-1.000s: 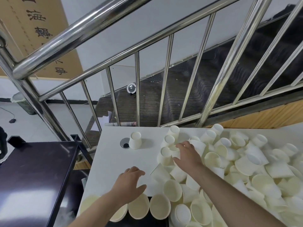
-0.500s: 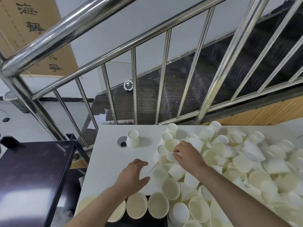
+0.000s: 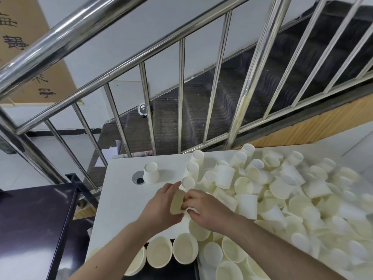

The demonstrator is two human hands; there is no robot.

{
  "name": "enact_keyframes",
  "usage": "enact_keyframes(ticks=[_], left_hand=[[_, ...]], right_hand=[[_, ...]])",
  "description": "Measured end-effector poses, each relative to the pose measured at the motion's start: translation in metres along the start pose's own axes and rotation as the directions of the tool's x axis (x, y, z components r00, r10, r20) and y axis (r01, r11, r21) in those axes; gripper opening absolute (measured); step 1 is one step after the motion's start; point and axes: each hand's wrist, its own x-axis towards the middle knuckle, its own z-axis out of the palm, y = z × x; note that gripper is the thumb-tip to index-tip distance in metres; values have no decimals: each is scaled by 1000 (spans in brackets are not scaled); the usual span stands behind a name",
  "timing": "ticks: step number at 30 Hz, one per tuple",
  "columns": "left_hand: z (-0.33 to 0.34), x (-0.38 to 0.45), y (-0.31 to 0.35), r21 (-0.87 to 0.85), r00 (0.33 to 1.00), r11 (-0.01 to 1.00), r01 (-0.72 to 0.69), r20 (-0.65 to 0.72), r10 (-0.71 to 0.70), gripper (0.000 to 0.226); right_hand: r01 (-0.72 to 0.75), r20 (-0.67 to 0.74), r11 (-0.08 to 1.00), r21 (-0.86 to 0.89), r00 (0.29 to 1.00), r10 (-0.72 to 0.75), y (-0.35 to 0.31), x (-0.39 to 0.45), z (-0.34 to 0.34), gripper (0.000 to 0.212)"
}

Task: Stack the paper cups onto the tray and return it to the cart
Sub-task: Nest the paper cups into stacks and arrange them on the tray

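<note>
A: What did the two hands hold at this moment?

B: Both met over the white rectangular worktop (image 3: 125,199). The left hand (image 3: 161,207) cupped a cream-white paper cup (image 3: 177,202) lying on its side, mouth turned toward the right hand (image 3: 203,209). The right hand's fingers were curled at that cup's rim and around a second, partly hidden cup just below it; how firmly it gripped could not be judged.

A: Where were the remaining cups?

B: A loose heap of white paper cups (image 3: 282,190), upright, inverted and toppled, covered the right half of the worktop. One inverted white paper cup (image 3: 151,172) stood apart at the far left, touching a round grey cable port (image 3: 138,178). Three open-mouthed cups in a row (image 3: 171,252) sat at the near edge on a dark flat tray (image 3: 181,271), of which little showed.

A: And the surroundings?

B: A dark, glossy cart top (image 3: 30,225) stood to the left of the worktop. A polished steel stair railing (image 3: 181,93) ran behind, with dark stair treads (image 3: 262,81) beyond it.
</note>
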Motion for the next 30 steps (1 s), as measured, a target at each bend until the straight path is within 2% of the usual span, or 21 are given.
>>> enact_keyframes(ticks=[3, 6, 10, 13, 17, 20, 27, 30], left_hand=[[-1, -1, -3, 38, 997, 996, 80, -5, -80, 88], [-5, -2, -5, 70, 993, 990, 121, -5, -121, 87], [-8, -1, -6, 89, 992, 988, 125, 6, -126, 87], [-7, 0, -5, 100, 993, 988, 118, 20, -121, 87], [-5, 2, -3, 88, 992, 989, 121, 28, -124, 86], [-5, 2, -4, 85, 990, 987, 137, 36, -140, 85], [-6, 2, -7, 87, 982, 980, 177, 45, -182, 85], [-7, 2, -4, 91, 982, 979, 180, 49, -185, 86]], right_hand=[[-55, -105, 997, 52, 993, 60, 8, -3, -11, 32], [-223, -230, 975, 7, 949, 218, 34, 0, -31, 33], [-556, -236, 823, -119, 821, 520, 73, 13, -56, 46], [-685, -210, 715, -141, 727, 654, 94, 26, -65, 49], [-723, -154, 669, -175, 691, 706, 114, 41, -65, 49], [-743, -136, 657, -130, 669, 731, 122, 48, -60, 46], [-728, -199, 679, -88, 681, 705, 125, 47, -58, 18], [-709, -245, 699, -91, 696, 674, 117, 41, -64, 31]])
